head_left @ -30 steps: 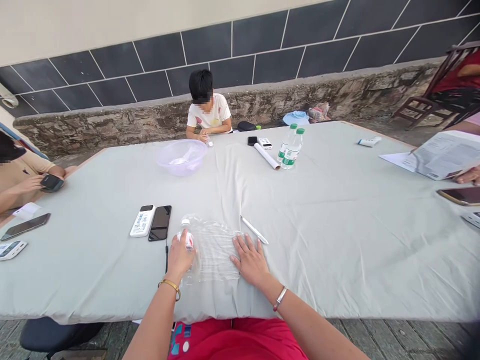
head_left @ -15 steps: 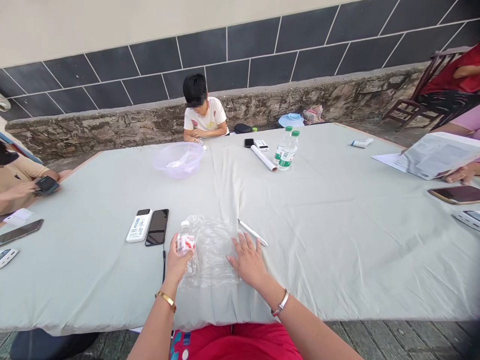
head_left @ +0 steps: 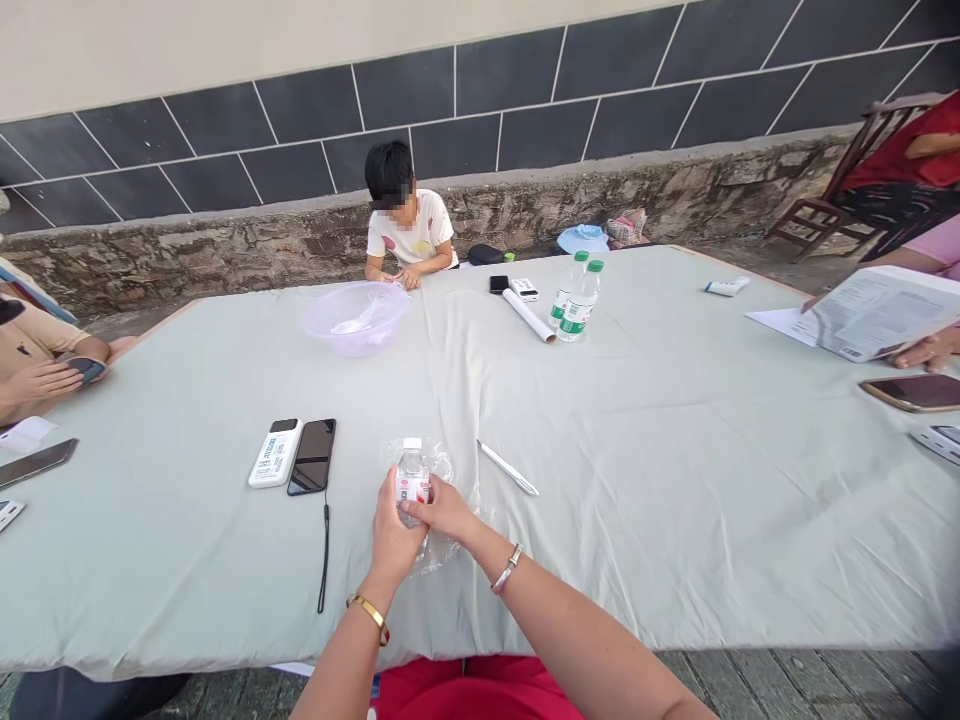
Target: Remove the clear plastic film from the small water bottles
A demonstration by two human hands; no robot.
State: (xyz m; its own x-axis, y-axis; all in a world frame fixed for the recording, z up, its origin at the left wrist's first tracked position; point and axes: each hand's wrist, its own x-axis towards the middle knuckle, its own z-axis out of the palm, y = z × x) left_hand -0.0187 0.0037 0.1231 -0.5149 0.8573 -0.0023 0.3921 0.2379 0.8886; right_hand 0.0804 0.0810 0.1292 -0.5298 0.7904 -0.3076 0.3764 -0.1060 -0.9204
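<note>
A small clear water bottle (head_left: 412, 463) with a white cap and a red-and-white label stands upright between my two hands, near the table's front edge. My left hand (head_left: 395, 533) wraps its left side. From the right, my right hand (head_left: 444, 508) grips the bottle, its thumb across the label. Around and under the bottle lies a crumpled clear plastic sheet (head_left: 442, 462), partly hidden by my hands. To the right of it rests a white pen (head_left: 508, 468).
Left of my hands lie a white power bank (head_left: 274, 453) and a black phone (head_left: 312, 457) with a strap. Farther back are a purple basin (head_left: 354, 350), a white roll (head_left: 529, 315) and two green-capped bottles (head_left: 576, 318). Other people sit around the cloth-covered table (head_left: 675, 450).
The small bottle has moved right, over the plastic sheet. My right hand has left the sheet and closed on the bottle alongside my left. The sheet looks more bunched up.
</note>
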